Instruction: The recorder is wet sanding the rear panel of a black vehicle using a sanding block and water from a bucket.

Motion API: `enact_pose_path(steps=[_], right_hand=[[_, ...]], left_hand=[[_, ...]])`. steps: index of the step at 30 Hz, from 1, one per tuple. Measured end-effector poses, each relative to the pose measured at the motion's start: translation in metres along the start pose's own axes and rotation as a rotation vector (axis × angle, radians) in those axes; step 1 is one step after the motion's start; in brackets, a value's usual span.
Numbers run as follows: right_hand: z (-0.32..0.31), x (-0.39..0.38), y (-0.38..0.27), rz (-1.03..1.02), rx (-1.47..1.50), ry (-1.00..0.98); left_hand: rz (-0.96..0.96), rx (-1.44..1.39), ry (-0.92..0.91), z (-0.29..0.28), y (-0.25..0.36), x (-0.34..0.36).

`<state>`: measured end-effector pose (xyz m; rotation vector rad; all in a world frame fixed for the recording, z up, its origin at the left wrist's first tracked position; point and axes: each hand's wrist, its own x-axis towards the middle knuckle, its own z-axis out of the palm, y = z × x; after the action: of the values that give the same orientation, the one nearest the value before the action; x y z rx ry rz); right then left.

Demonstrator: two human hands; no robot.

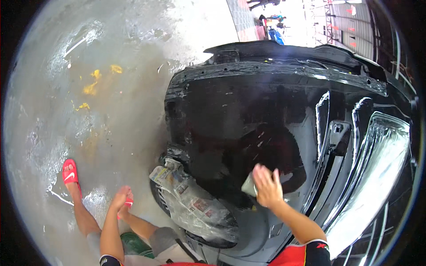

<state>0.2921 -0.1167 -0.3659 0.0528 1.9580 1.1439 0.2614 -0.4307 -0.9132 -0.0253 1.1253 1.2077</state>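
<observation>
My right hand (267, 187) presses down on the wet black car panel (222, 128), its fingers together and the thumb a little apart. A pale grey-green flat pad (249, 185) shows under the fingers; whether it is sandpaper or a sponge I cannot tell. To the left of that hand, a rounded headlight (199, 213) is masked with printed paper and clear plastic film, both wet. My left hand (121, 196) hangs low over the floor beside the car, loosely relaxed, with nothing seen in it.
Wet concrete floor (133, 111) with yellow smears (91, 86) lies left of the car. My feet wear red slide sandals (71, 173). A black slotted trim strip (330, 164) and shiny curved panel (368, 177) lie to the right. People and goods (270, 26) stand far off.
</observation>
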Motion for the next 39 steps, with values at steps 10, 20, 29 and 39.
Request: enact_pose_path(steps=[10,20,29,39], right_hand=[[-0.117,0.221,0.067,0.107,-0.038,0.482],[-0.100,0.118,0.075,0.129,0.023,0.229],[-0.038,0.033,0.051,0.225,0.117,0.055],[-0.126,0.292,0.067,-0.168,-0.143,0.308]], left_hand=[[0.140,-0.152,0.218,-0.004,-0.030,0.018],[0.092,-0.284,0.213,-0.019,-0.036,0.004],[0.019,-0.426,0.255,-0.026,0.006,-0.016],[0.079,-0.501,0.283,-0.048,-0.001,0.002]])
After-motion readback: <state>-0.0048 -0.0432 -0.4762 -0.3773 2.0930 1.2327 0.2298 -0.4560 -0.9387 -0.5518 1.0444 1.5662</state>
